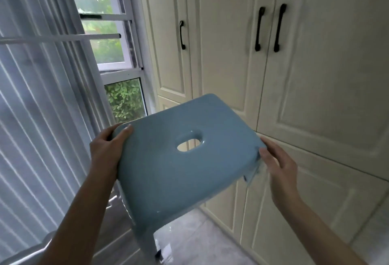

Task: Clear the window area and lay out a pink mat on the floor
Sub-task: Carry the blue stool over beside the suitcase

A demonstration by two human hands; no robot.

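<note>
Stool (168, 159) fills the gap between curtain (42, 117) and cupboards (315, 96)

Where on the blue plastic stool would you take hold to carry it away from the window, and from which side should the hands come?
Grip the blue stool by the two short edges of its seat, one hand from each side, as the left hand and right hand do. The seat is wide, smooth and tilted, so opposite edges probably steady it best. The oval hole would suit one hand.

Both hands (106, 149) (277, 163) hold blue stool (185, 159) beside window (109, 39).
</note>
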